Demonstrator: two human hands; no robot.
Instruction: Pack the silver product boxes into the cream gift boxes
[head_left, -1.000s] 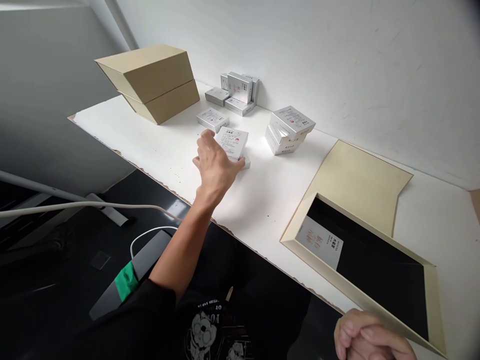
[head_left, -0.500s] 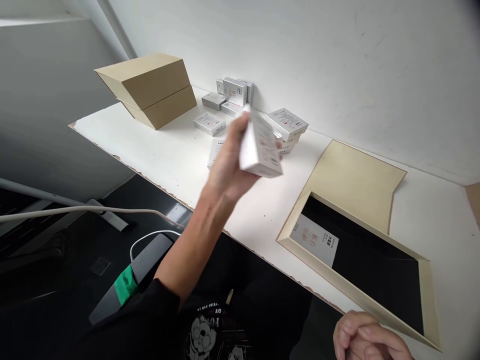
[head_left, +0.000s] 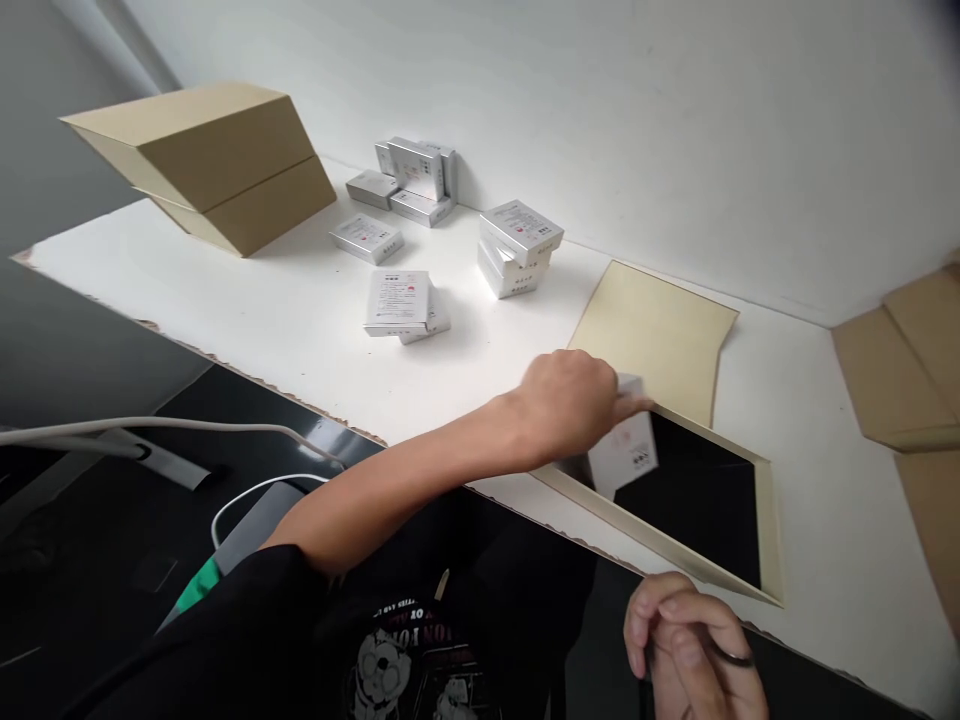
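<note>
My left hand (head_left: pixel 574 405) is closed on a small white box (head_left: pixel 626 450) with red print and holds it at the left end of an open beige gift box (head_left: pixel 667 545) with a black inside. The gift box's lid flap (head_left: pixel 652 335) lies flat behind it. My right hand (head_left: pixel 694 650) sits low at the table's front edge, fingers curled, with a dark ring on one finger; whether it holds anything is hidden. More small white boxes lie on the white table (head_left: pixel 262 300): a pair (head_left: pixel 401 305) in the middle and a stack (head_left: pixel 517 250) near the wall.
Two closed beige gift boxes (head_left: pixel 210 165) are stacked at the back left. Several small white boxes (head_left: pixel 412 180) stand against the wall, one more (head_left: pixel 366 238) lies in front of them. Flat brown cardboard (head_left: pixel 911 360) lies at the right. White cables (head_left: pixel 150 430) run below the table edge.
My left hand picked a small white box off the pair in the middle, carried it right and down, and now holds it at the open gift box. The view shifted right.
</note>
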